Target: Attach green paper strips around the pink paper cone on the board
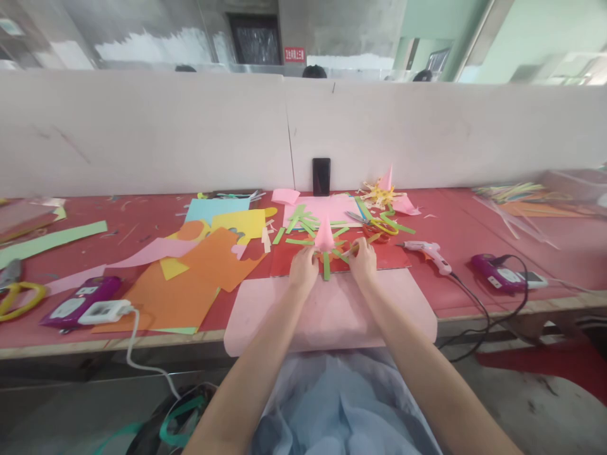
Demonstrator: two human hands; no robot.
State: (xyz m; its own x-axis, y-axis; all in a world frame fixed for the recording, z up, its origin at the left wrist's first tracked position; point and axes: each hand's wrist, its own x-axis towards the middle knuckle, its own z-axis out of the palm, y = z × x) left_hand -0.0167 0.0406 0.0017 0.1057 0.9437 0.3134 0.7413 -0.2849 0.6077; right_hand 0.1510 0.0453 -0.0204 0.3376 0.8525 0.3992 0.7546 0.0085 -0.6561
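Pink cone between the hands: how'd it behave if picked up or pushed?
The pink cone looks like thin paper, so probably light and easily crushed by a firm pinch. The green strips splaying around its base are narrow and likely floppy, apt to bend if pushed. That spread may help it resist tipping.

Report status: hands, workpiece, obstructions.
Left hand, right hand flanking upright pink paper cone. Green paper strips radiating around its base. Yellow-handled metal scissors just beyond right hand, apparently not blocking.
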